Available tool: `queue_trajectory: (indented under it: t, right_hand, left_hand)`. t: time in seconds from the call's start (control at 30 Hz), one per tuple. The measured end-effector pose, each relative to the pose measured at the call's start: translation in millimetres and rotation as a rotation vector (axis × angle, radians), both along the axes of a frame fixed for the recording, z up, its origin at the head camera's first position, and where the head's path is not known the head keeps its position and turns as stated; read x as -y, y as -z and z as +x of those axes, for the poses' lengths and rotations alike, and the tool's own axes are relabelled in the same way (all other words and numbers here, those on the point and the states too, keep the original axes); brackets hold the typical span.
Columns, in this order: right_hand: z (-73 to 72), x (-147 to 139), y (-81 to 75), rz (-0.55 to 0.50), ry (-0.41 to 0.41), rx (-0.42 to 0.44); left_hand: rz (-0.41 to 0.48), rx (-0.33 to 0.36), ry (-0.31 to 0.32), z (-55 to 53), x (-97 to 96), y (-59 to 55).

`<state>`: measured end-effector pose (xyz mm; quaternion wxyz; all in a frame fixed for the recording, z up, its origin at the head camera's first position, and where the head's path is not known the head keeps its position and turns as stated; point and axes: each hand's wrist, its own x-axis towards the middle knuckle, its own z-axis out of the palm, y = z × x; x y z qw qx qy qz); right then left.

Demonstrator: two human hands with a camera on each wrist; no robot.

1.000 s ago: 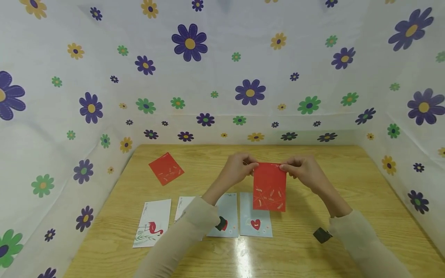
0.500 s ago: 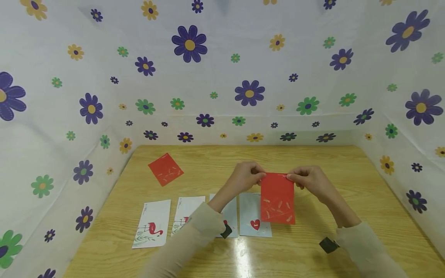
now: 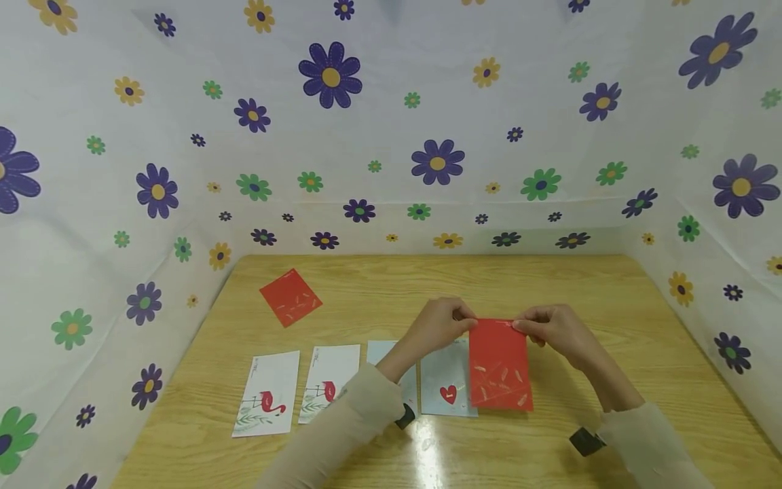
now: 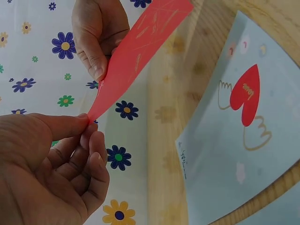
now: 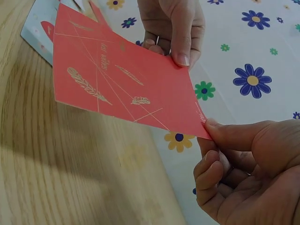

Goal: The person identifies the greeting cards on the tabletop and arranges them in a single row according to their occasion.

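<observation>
A red card (image 3: 501, 367) with gold feather prints hangs between both hands, above the table's right half. The left hand (image 3: 441, 322) pinches its top left corner between thumb and fingers. At the top right corner the right hand (image 3: 557, 331) pinches it the same way. In the right wrist view the red card (image 5: 112, 79) shows its feathers and crossing gold lines. Partly behind it lies a pale blue card (image 3: 444, 373) with a red heart, seen more fully in the left wrist view as the blue card (image 4: 243, 122).
Left of the heart card lies another blue card (image 3: 380, 350), mostly hidden by the left arm. Two white flamingo cards (image 3: 269, 387) continue the row. A second red card (image 3: 290, 297) lies tilted at the back left. Flowered cloth (image 3: 379, 102) surrounds the wooden table (image 3: 366, 272).
Both hands have moved right and toward the person, lowering the red card with them. More of the heart card and the second flamingo card shows now.
</observation>
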<state>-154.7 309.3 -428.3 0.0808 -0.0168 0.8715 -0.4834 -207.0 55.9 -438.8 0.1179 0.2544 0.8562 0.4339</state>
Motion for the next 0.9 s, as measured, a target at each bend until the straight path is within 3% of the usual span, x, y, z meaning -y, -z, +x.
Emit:
queue_trajectory:
  t: [0.3,0.57,0.9]
  right_hand:
    - [3.2,-11.3,13.6,0.014,-0.004,0.043]
    - [5.1,-16.9,22.3,-0.006,-0.014,0.082]
    - [1.4,-16.4,35.4,0.041,0.01,0.046]
  left_hand:
    - [-0.063,-0.02,0.024,3.6,-12.0,10.7]
    - [-0.121,0.02,0.013,4.1,-21.5,21.4]
    - [-0.232,-0.039,-0.016,2.7,-29.8,30.1]
